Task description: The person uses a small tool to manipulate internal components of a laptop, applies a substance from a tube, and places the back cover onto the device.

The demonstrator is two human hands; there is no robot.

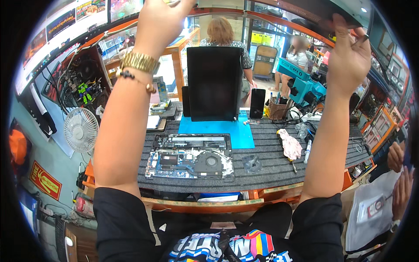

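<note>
My left hand (160, 24) is raised at the top of the view; its fingers look apart, with the tips partly cut off by the edge. My right hand (348, 61) is lifted at the upper right, thumb and fingers closed on a dark flat panel with vent slots (312, 14), which runs out of view. Below, between my forearms, an opened laptop base (190, 157) lies on the ribbed grey mat (270, 168), its fan, circuit board and battery exposed. Behind it a black screen panel (214, 83) stands upright on a blue mat (242, 135).
A white fan (81, 130) is at the left. A teal microscope (305, 85), a phone (256, 103), a pink cloth (290, 145) and a small clear dish (252, 163) are on the bench. One person (220, 32) is across it; another's hands (401, 187) are at the right.
</note>
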